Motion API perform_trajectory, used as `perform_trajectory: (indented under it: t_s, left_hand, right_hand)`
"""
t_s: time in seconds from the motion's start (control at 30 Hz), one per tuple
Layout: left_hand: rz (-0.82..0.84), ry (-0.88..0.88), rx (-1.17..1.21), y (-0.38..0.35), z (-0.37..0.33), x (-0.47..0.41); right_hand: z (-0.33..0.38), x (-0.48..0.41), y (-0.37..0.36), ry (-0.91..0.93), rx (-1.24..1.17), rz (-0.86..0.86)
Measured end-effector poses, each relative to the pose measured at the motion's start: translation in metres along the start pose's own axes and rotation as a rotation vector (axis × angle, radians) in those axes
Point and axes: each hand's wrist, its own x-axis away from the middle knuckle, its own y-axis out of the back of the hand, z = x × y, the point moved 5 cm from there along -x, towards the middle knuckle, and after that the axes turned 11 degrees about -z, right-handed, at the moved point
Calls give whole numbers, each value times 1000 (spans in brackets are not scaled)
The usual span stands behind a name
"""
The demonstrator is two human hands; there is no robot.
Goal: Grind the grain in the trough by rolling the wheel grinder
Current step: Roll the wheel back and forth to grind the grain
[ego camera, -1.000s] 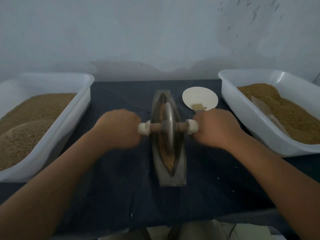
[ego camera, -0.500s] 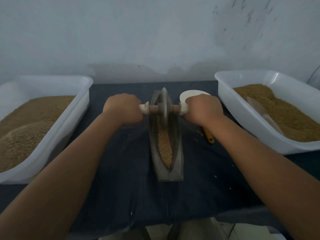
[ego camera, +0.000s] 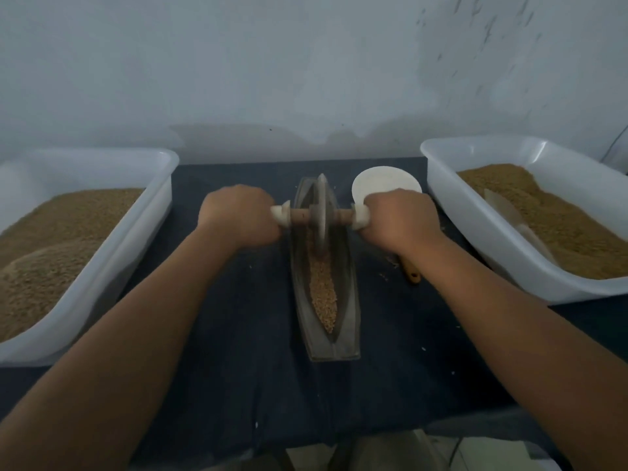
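Both fists, left hand and right hand, clench the white-capped wooden axle of the grey metal wheel grinder, standing at the twelve o'clock end of the grey boat-shaped trough; tan grain, seemingly whole, lies toward six.

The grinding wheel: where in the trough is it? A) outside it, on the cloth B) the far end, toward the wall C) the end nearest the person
B: the wheel stands in the far part of the trough, left hand and right hand gripping its handles, with grain lying uncovered in the near half.
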Motion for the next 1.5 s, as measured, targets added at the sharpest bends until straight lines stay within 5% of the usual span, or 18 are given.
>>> perform_trajectory:
  t_s: [0.4, 0.7, 0.83, 1.07, 1.3, 1.5]
  left_hand:
    - [39, -119, 44, 2, 5, 80]
    - [2, 60, 61, -12, 8, 2]
    - [97, -21, 76, -10, 6, 29]
    - [10, -158, 55, 5, 5, 79]
    - [-17, 7, 23, -4, 5, -8]
    - [81, -62, 99, -10, 8, 42]
  right_hand:
    - [-3, 61, 31, 127, -114, 191]
    - [6, -14, 8, 50, 58, -37]
    - [4, 3, 15, 78, -33, 55]
    - [-4, 55, 28, 129, -174, 248]
    - [2, -11, -1, 6, 25, -23]
    - [5, 19, 20, 90, -40, 64]
